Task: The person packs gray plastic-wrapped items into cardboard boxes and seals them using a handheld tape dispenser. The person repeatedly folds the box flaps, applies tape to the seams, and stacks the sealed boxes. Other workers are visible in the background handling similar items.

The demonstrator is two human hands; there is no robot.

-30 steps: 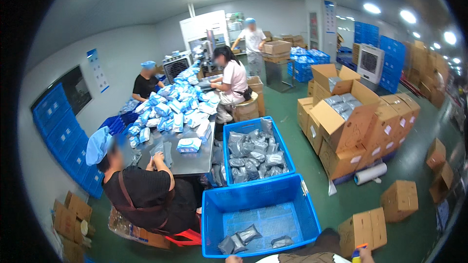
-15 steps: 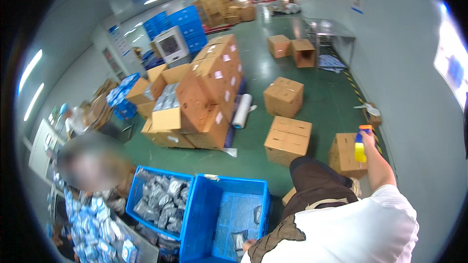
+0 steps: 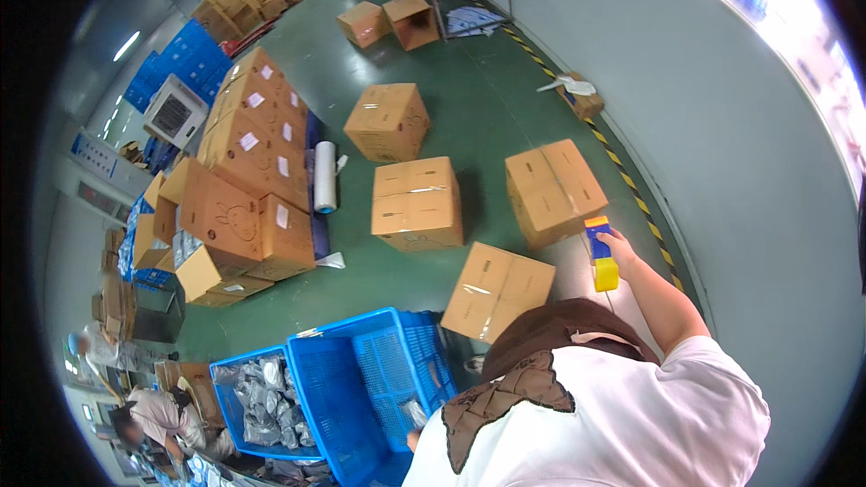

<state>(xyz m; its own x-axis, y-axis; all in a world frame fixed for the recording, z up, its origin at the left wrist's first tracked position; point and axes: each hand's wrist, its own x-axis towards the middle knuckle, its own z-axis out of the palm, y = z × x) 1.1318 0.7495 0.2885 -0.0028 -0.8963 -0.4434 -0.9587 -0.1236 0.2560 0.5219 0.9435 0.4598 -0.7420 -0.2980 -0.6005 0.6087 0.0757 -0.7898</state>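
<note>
My right hand (image 3: 616, 251) is closed round the handle of a tape dispenser (image 3: 599, 239), blue and orange with a yellow roll hanging below. It is held out on the right, by the near corner of a closed brown carton (image 3: 555, 189). Another closed carton (image 3: 499, 291), sealed with clear tape, sits nearer, next to my brown apron. Low down, my left hand (image 3: 413, 440) shows only slightly at the side of a blue plastic crate (image 3: 317, 379); my white sleeve and body hide its fingers. A grey bag (image 3: 415, 412) lies in that crate.
A second blue crate (image 3: 221, 406) is full of grey bags. Two more cartons (image 3: 388, 122) (image 3: 417, 203) stand on the green floor. Stacked cartons (image 3: 257, 126) and a white film roll (image 3: 325, 177) are at left. Two people work at lower left. Yellow-black tape edges the right wall.
The view has swung right, so cartons and crates appear further left. My right hand still holds the tape dispenser, now lower left of its earlier place in the picture. More of the near carton shows.
</note>
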